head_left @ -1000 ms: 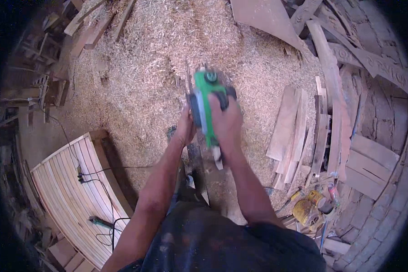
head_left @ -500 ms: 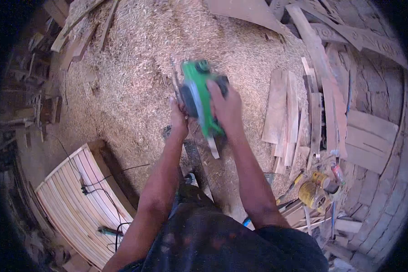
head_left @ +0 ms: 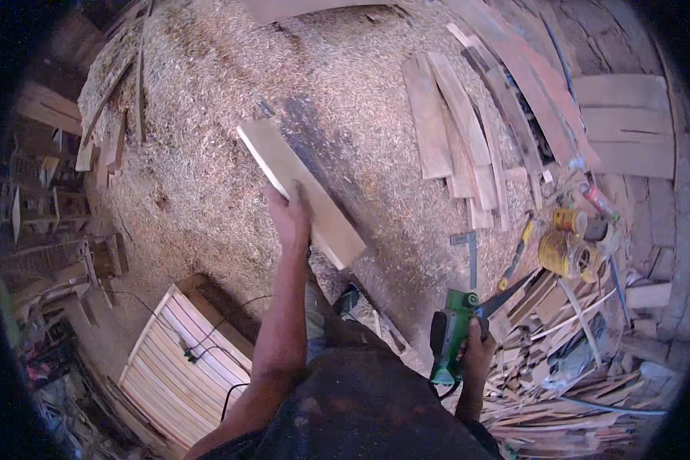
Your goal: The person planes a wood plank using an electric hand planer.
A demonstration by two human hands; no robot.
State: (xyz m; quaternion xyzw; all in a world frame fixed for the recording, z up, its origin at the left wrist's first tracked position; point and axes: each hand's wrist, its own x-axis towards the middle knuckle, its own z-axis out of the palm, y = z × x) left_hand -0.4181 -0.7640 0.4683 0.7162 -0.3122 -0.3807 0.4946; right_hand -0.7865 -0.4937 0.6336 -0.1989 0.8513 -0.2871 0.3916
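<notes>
My left hand [head_left: 287, 216] grips a short, thick wooden board [head_left: 320, 205] by its left edge. The board slants from upper left to lower right, above a dark beam [head_left: 303, 123] dusted with shavings. Off to the lower right, my right hand [head_left: 477, 354] is closed around the handle of a green electric planer [head_left: 454, 326]. A dark cable hangs from the planer's lower end. The planer is well apart from the board. Part of my left hand's fingers is hidden under the board.
Wood shavings [head_left: 207, 153] cover the ground. Long planks [head_left: 441, 115] lie at the right, near a try square [head_left: 471, 257], a handsaw [head_left: 506, 295] and yellow spools [head_left: 563, 253]. Scrap strips [head_left: 575, 406] pile up lower right. A slatted wooden panel [head_left: 176, 368] and a cable [head_left: 226, 307] are lower left.
The planer has moved from over the workpiece to my lower right, in my right hand. My left hand now holds the board tilted into view. The camera view has shifted to the right.
</notes>
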